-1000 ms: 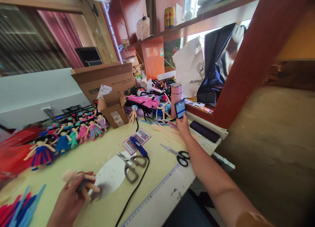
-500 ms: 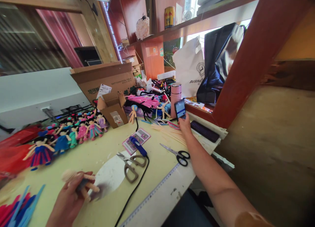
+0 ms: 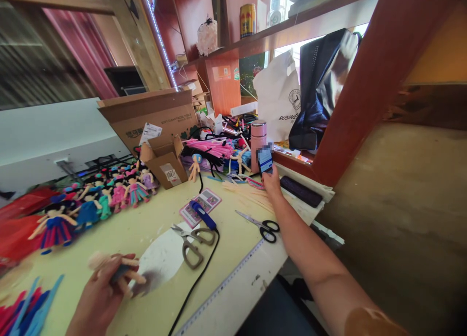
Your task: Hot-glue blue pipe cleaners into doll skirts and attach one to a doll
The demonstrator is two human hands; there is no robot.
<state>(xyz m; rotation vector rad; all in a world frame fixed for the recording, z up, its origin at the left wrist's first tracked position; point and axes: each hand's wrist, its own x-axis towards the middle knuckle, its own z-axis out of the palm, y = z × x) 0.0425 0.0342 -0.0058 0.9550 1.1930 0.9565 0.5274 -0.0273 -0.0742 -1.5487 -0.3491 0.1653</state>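
Note:
At the lower left, my left hand [image 3: 104, 282] is closed around a small pale doll [image 3: 127, 272] with a blue-grey middle, over the table. My right arm reaches far out across the table, and my right hand [image 3: 272, 181] grips a smartphone [image 3: 265, 162] with a lit screen. The phone is upright in front of a pink thermos [image 3: 259, 132]. Between my hands lie grey-handled scissors [image 3: 192, 242], a blue corded tool [image 3: 203, 215] resting on a pink printed card [image 3: 211, 198], and black-handled scissors [image 3: 264, 226].
Finished-looking dolls [image 3: 58, 226] stand in rows at the left. A cardboard box [image 3: 166, 168] and pink fuzzy stems [image 3: 211, 148] are at the back. Fuzzy strips [image 3: 27, 309] lie at the lower left. A dark case [image 3: 301, 191] rests by the right edge; a ruler strip [image 3: 226, 282] runs along the front.
The whole view has shifted slightly, moving the scene a little left. Both hands keep their hold on the doll and the smartphone.

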